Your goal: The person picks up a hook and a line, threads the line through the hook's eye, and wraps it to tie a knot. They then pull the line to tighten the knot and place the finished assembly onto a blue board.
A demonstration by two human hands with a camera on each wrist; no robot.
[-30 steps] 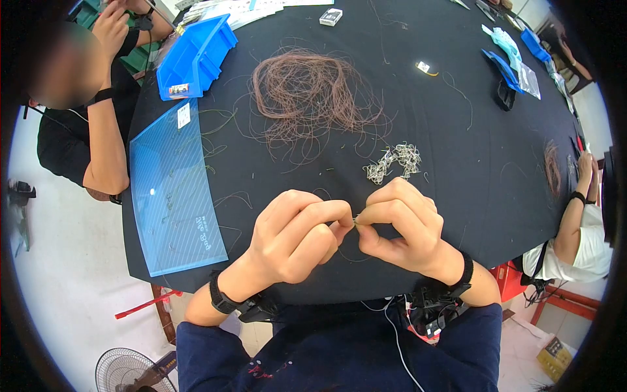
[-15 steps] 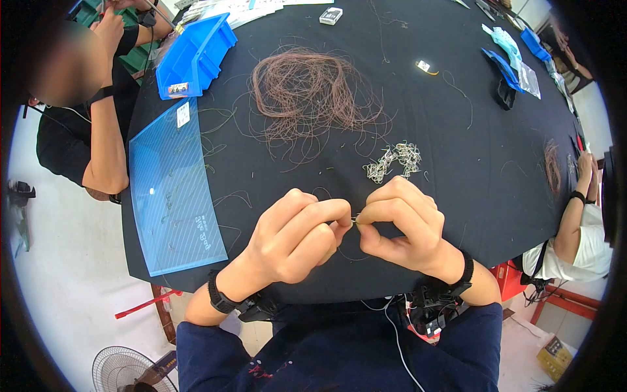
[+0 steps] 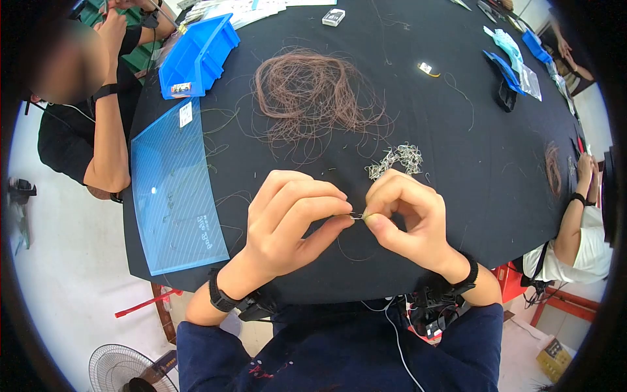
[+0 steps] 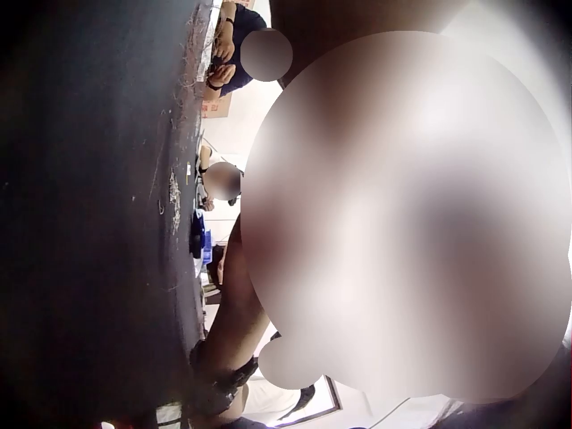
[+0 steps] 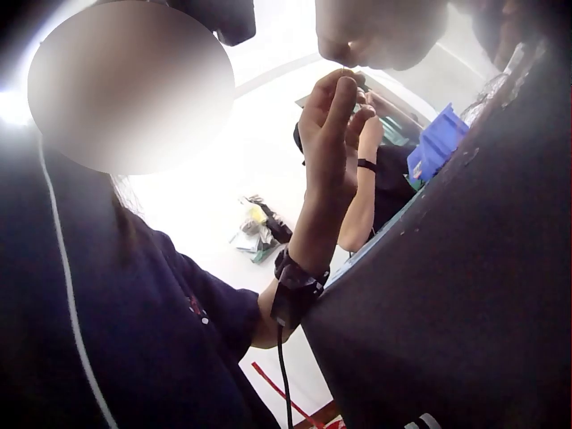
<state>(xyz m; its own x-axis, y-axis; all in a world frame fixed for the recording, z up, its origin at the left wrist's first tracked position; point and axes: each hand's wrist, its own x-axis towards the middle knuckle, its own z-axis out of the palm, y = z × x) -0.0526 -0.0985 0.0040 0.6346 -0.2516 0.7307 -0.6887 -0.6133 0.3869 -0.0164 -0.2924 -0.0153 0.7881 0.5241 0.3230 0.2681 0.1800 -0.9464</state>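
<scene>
Over the near part of the table, my two hands meet fingertip to fingertip in the head view. A tiny metallic fish hook (image 3: pixel 356 217) bridges the small gap between them. My right hand (image 3: pixel 410 215) pinches one end between thumb and forefinger. Thumb and forefinger of my left hand (image 3: pixel 287 219) close on the other end, the remaining fingers spread loosely above. A thin line (image 3: pixel 346 255) curves down below the hands. Just beyond the right hand lies a heap of small pale hooks (image 3: pixel 405 157). Blur hides much of the left wrist view.
Further back lies a tangled bundle of brown line (image 3: pixel 304 91). A blue translucent sheet (image 3: pixel 173 196) and a blue bin (image 3: pixel 202 55) are at the left, beside another person (image 3: pixel 108 144). A small white box (image 3: pixel 334 17) sits at the back of the black table (image 3: pixel 470 176).
My left hand has opened out, its fingers lifting and straightening while thumb and forefinger stay at the hook. The right hand has shifted slightly, and more of the hook shows between the fingertips.
</scene>
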